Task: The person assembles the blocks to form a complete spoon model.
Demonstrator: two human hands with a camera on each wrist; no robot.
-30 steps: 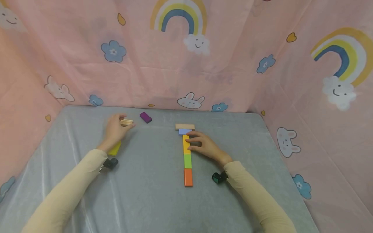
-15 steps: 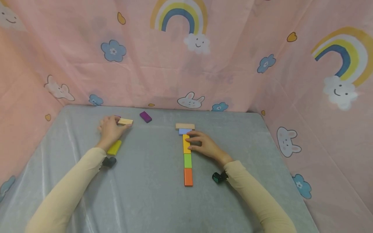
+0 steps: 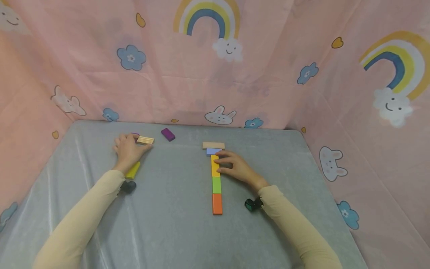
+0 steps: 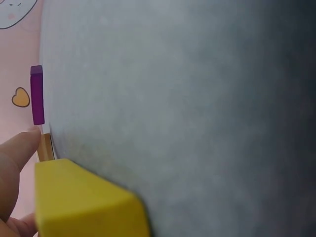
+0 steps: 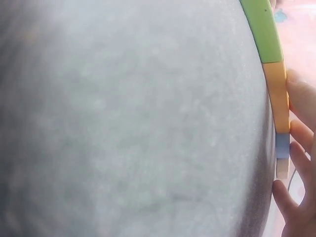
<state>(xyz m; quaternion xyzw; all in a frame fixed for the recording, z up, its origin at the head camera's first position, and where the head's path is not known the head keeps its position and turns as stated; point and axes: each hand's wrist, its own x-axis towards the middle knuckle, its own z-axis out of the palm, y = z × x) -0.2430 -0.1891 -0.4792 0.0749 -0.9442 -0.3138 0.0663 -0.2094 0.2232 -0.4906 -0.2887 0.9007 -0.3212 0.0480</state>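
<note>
My left hand point(image 3: 128, 150) is at the far left of the table. Its thumb and fingers pinch a light wooden block point(image 3: 146, 140) with striped lines on top. A purple block point(image 3: 135, 135) pokes out behind its fingertips, mostly hidden. Under the wrist lies a yellow block point(image 3: 133, 170), large in the left wrist view. My right hand point(image 3: 239, 169) rests its loosely bent fingers on a line of blocks, over a yellow-orange block point(image 3: 214, 170) and the edge of a blue block point(image 3: 211, 151). Nearer me the line continues with a green block point(image 3: 216, 185) and an orange block point(image 3: 217, 204).
A beige block point(image 3: 213, 145) lies crosswise beyond the blue one, at the line's far end. Another purple block point(image 3: 168, 134) lies on its own near the back edge. Grey cloth covers the table point(image 3: 174, 224), and a pink printed curtain point(image 3: 262, 86) stands behind it.
My left hand's fingers have drawn back leftward, uncovering part of a purple block; the wooden block has shifted only slightly. The right hand and the line of blocks stay put.
</note>
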